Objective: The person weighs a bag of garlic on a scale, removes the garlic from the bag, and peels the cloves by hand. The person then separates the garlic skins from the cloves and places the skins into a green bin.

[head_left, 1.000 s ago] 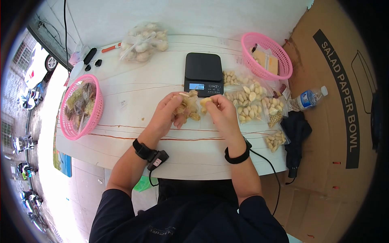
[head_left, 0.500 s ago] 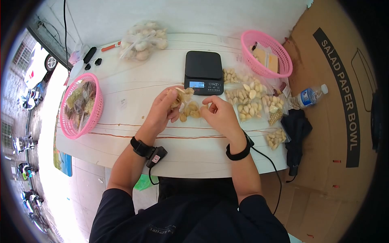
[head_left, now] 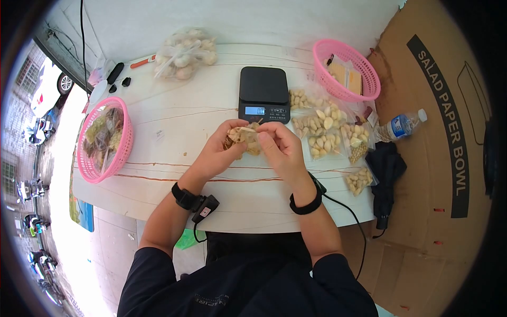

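Note:
My left hand (head_left: 217,150) is closed around a light brown, papery piece (head_left: 236,136) that looks like a garlic bulb, in front of the scale. Pinched on the right side of the same piece is my right hand (head_left: 280,148), its thumb and fingers together at the skin. Beneath and between the hands lie pale yellowish pieces (head_left: 253,146), partly hidden by the fingers. The black kitchen scale (head_left: 263,87) stands just beyond, with nothing on its plate. To the right of my right hand are clear bags of peeled cloves (head_left: 324,143).
A bag of whole bulbs (head_left: 186,55) lies at the back. Pink baskets stand at left (head_left: 125,142) and back right (head_left: 338,87). A water bottle (head_left: 400,127) and a dark folded umbrella (head_left: 384,166) lie at right. An orange-handled tool (head_left: 141,62) lies at back left.
My right hand has moved up and left to meet the piece in my left hand, which has shifted slightly lower. Both hands now touch the piece.

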`<state>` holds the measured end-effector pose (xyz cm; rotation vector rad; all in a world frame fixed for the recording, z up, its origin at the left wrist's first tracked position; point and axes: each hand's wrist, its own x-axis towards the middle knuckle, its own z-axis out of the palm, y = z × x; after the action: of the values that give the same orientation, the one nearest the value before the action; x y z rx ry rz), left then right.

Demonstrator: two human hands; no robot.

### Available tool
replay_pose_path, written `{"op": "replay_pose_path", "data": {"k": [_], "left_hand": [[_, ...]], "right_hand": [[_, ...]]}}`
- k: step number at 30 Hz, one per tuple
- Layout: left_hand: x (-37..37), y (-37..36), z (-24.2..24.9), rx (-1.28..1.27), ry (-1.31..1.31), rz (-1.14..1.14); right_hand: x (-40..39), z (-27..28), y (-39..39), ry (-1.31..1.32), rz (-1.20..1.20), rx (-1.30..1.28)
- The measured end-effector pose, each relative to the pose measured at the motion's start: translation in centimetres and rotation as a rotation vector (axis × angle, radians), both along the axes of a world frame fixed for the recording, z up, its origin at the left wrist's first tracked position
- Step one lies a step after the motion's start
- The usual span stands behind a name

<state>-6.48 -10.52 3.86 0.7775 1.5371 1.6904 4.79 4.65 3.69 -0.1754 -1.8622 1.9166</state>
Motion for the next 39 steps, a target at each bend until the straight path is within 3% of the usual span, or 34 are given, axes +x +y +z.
{"op": "replay_pose_path", "data": {"k": [2,4,7,13,23,39], "left_hand": [[-0.2,0.0,-0.8,0.042,0.054,-0.039],[0.0,0.1,-0.6,0.016,0.119,-0.043],[0.1,0.1,-0.8,-0.005,0.223,-0.061],[0.5,0.2,-1.1,-0.018,0.414,0.007],[0.3,0.1,-1.5,-0.115,0.686,0.028],[0.3,0.2,-1.3,0.004,0.516,-0.054]], "right_hand": [[0.1,0.2,0.0,0.010,-0.020,-0.020],[0.4,1.1,-0.1,-0.007,-0.125,0.248],[0.5,2.1,-0.5,0.059,-0.214,0.451],[0.0,1.3,-0.3,0.100,-0.185,0.684],[-0.2,0.9,-0.5,-0.037,-0.091,0.580],[-0.3,-0.2,-0.5,-0.129,-0.063,0.228]]}}
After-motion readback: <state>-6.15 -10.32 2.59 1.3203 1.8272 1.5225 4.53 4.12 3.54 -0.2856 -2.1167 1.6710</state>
